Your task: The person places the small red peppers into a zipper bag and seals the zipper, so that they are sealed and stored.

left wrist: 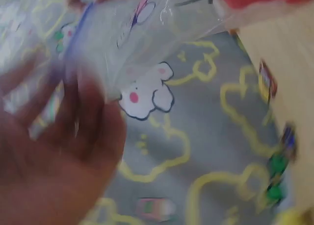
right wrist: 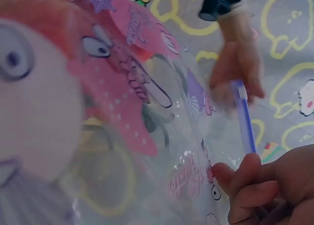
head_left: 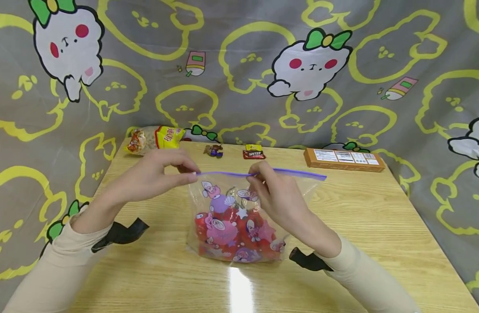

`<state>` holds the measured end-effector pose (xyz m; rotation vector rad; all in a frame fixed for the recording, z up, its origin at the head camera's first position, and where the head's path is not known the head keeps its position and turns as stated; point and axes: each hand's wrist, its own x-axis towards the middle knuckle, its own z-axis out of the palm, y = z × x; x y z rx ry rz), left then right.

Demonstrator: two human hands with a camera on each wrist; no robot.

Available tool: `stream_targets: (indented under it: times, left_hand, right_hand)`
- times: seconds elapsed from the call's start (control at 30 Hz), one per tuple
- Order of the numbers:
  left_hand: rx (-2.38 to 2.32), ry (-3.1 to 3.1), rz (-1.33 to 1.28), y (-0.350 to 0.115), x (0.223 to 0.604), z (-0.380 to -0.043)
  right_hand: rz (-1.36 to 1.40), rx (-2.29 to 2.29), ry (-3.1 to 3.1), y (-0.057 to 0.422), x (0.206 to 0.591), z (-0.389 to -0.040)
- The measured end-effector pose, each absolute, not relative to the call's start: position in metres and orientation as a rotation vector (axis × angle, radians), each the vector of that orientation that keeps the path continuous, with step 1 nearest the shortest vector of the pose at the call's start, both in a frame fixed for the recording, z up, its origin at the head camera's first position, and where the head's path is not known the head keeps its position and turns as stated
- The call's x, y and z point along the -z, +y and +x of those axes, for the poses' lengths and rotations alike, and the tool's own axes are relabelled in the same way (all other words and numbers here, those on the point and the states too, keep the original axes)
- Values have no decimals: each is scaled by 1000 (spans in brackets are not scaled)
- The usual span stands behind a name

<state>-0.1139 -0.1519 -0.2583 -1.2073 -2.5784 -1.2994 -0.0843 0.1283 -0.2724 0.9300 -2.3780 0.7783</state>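
A clear zip bag [head_left: 223, 217] with a pink cartoon print stands upright on the wooden table, bulging with red things that its print partly hides. Along its top runs a purple zip strip [head_left: 299, 174]. My left hand [head_left: 155, 176] pinches the bag's top left corner between thumb and fingers; in the left wrist view that hand [left wrist: 59, 151] is blurred. Near the middle of the strip, my right hand [head_left: 278, 195] pinches the zip between thumb and curled fingers. The right wrist view shows the strip [right wrist: 247, 122] stretched between both hands.
Along the table's back edge lie a yellow snack bag [head_left: 157, 137], small wrapped sweets [head_left: 213, 151], a red and yellow packet [head_left: 254, 152] and a long orange box [head_left: 345, 160]. A grey patterned cloth [head_left: 239, 113] hangs behind the table.
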Motion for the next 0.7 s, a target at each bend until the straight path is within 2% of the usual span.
stream_targets:
  times: [0.1, 0.2, 0.47, 0.6, 0.7]
  left_hand:
    - [1793, -2563, -1235, -161, 268, -120]
    - [2223, -2436, -1147, -162, 290, -129]
    - [2640, -2538, -620, -114, 376, -132]
    - [3218, -2138, -395, -90, 400, -123]
    - [3621, -1680, -338, -81, 409, -115]
  right_hand:
    - [958, -867, -2358, 132, 266, -76]
    - [1009, -993, -2335, 134, 257, -69]
    - [1196, -1356, -2213, 138, 244, -70]
    - [1247, -1713, -2025, 139, 244, -75]
    - [1202, -1896, -1906, 145, 244, -77]
